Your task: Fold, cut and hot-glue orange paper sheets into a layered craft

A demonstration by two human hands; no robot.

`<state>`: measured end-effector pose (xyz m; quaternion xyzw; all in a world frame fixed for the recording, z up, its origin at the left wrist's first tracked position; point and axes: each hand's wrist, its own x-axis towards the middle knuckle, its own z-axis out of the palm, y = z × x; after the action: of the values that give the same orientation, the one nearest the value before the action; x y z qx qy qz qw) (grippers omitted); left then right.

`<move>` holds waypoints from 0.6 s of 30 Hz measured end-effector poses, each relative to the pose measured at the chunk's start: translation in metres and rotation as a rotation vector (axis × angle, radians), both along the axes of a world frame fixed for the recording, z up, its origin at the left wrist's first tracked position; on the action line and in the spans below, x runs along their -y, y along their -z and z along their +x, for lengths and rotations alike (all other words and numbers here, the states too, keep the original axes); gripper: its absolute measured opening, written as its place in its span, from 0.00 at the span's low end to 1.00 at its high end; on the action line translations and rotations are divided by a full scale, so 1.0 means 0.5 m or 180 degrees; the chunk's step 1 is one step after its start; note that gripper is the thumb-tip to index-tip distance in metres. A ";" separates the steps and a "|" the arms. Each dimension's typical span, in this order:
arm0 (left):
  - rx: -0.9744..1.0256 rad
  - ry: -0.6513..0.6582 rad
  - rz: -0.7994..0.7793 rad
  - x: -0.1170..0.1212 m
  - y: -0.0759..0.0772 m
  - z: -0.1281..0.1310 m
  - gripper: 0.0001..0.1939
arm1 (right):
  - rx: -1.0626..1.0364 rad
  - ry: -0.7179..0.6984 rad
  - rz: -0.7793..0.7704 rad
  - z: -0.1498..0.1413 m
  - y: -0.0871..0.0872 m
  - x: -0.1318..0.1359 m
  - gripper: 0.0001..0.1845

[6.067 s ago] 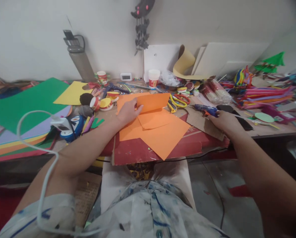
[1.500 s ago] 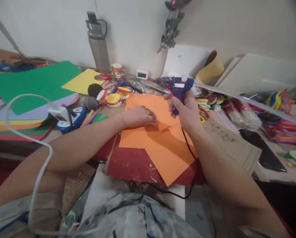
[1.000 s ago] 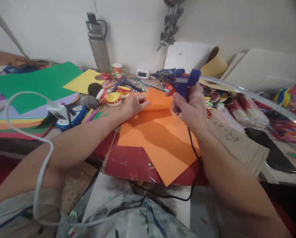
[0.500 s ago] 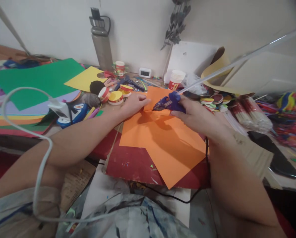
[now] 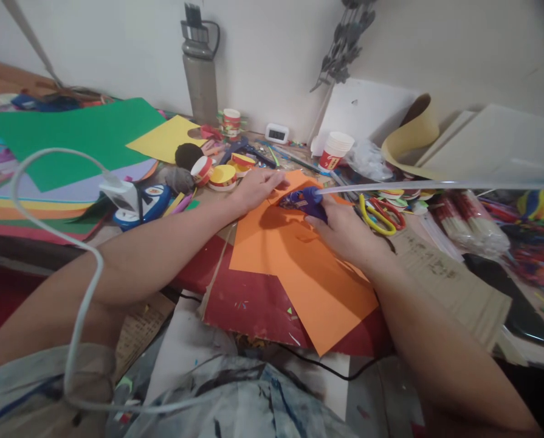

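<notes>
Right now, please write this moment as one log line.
right hand: holding blue glue gun | left hand: at orange paper | beneath paper: red cardboard

The right hand holds a blue glue gun, its nozzle pointing left over orange paper, and a long clear glue stick juts from its back toward the right. The left hand touches the far part of the orange paper, near the nozzle. Under the paper lies a red board. Yellow-handled scissors lie just beyond the right hand, and a gray bottle stands against the wall, left of a small white clock.
</notes>
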<state>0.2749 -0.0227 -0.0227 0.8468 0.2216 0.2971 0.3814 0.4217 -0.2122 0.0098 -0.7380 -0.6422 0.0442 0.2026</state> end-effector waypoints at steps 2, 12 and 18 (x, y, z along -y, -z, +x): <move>-0.0313 -0.0009 0.0315 -0.013 0.001 -0.004 0.21 | 0.0032 0.0014 0.0038 0.000 0.007 -0.001 0.21; -0.1552 0.0315 0.1389 -0.052 0.021 -0.009 0.29 | -0.0157 0.0325 0.0096 0.000 0.023 -0.011 0.25; -0.1403 0.0309 0.1323 -0.070 0.027 -0.007 0.20 | -0.0484 0.0329 0.0263 0.004 0.029 -0.010 0.26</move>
<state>0.2714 0.0126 -0.0360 0.9604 0.1928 0.1267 0.1564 0.4240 -0.2073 -0.0047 -0.7556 -0.5873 0.0631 0.2831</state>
